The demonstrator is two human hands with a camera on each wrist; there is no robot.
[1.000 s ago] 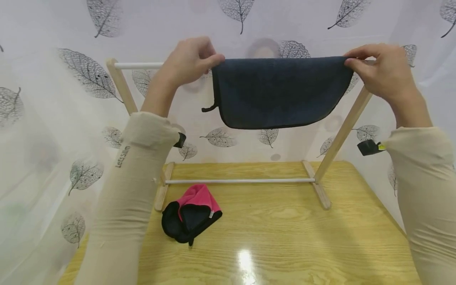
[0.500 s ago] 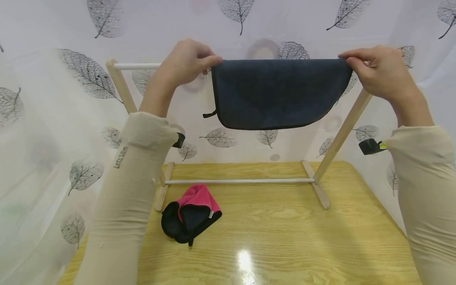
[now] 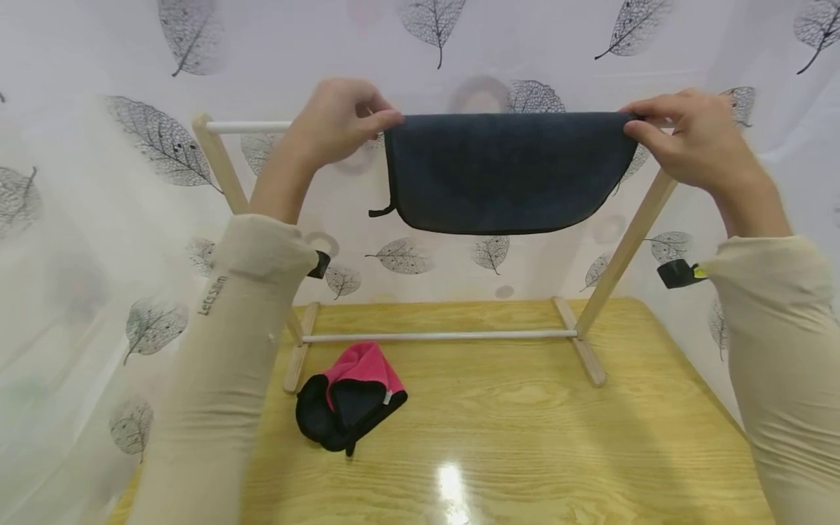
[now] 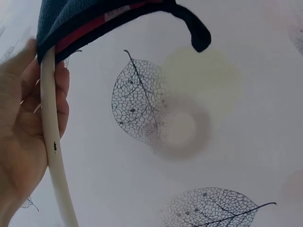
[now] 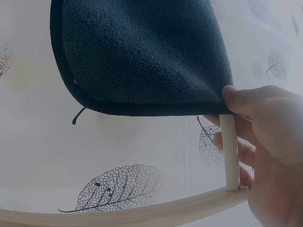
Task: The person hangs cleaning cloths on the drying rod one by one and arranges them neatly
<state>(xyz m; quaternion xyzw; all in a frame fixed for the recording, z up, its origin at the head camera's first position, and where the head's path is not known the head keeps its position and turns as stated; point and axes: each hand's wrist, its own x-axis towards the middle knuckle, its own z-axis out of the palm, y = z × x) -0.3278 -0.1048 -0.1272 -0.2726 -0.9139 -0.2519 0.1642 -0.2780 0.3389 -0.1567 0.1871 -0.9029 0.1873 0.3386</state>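
Note:
A dark blue towel [image 3: 512, 175] with black edging and a small hanging loop [image 3: 380, 212] is draped over the top rail [image 3: 249, 127] of a wooden rack. At the fold's left end, my left hand [image 3: 337, 124] pinches the towel against the rail. My right hand [image 3: 695, 138] pinches the right end of the fold between thumb and fingers. In the left wrist view, pink lining [image 4: 80, 32] shows inside the fold. The right wrist view has the thumb [image 5: 232, 97] pressed on the towel's edge, with other fingers behind the rail.
A crumpled pink and black cloth piece [image 3: 361, 397] lies on the wooden table [image 3: 512, 452], front left of the rack. The rack's slanted right leg [image 3: 630, 240] and lower bar [image 3: 440, 336] stand at the back. Behind hangs a white leaf-print curtain [image 3: 420, 270].
Both hands have shifted slightly left and down in the head view, still holding the towel's ends. The towel's lower left loop now hangs a little lower.

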